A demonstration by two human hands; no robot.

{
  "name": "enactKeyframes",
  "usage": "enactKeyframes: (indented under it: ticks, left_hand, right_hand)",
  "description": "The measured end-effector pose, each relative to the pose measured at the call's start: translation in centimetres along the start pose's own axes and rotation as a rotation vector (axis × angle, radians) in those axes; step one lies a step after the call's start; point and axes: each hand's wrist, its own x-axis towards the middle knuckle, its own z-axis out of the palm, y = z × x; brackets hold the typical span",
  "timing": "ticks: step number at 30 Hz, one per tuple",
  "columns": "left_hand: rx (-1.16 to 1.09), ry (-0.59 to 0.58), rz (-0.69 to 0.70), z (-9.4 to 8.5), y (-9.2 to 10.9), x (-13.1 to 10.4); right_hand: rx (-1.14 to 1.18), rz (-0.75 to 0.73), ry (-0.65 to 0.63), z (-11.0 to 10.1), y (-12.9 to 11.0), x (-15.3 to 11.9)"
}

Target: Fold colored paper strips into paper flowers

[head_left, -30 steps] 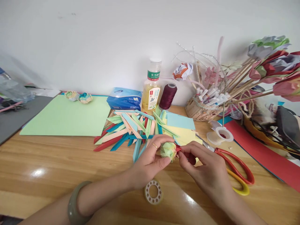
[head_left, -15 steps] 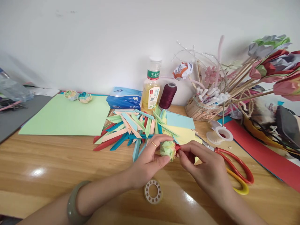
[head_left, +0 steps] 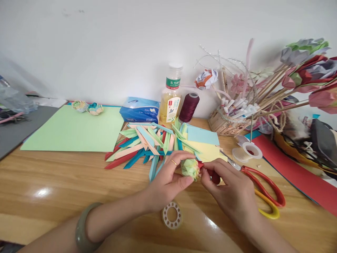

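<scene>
One partly hidden paper ball in left hand's grip, obscured red piece in right hand's pinch.

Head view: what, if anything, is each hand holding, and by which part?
Left hand: paper ball, by its sides. Right hand: red paper, by its outer end.

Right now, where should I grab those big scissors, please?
Probably by the red handle, coming from the right: both handles lie on that side, while the metal blades point left toward the yellow paper. The right hand's wrist covers part of the yellow handle, so that one looks harder.
</scene>
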Motion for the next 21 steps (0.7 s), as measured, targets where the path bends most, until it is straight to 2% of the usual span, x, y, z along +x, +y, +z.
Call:
enactKeyframes:
  ticks: [3,5,10,14,21]
  left_hand:
    - [0.021,-0.001,0.009,0.1,-0.2,-0.1]
    - [0.021,0.004,0.014,0.1,-0.1,-0.1]
    - [-0.078,0.018,-0.031,0.2,0.2,0.0]
    - [-0.195,0.017,-0.061,0.2,0.3,0.2]
    - [-0.313,-0.007,-0.082,0.2,0.5,0.3]
  right_hand:
    - [-0.050,0.000,0.039,0.1,-0.1,-0.1]
    - [0.016,0.049,0.008,-0.1,-0.2,-0.1]
    - [0.439,0.327,-0.171,-1.0,0.1,0.5]
    - [0.694,0.538,-0.253,-1.1,0.7,0.6]
    - [0.733,0.595,-0.253,-0.9,0.7,0.8]
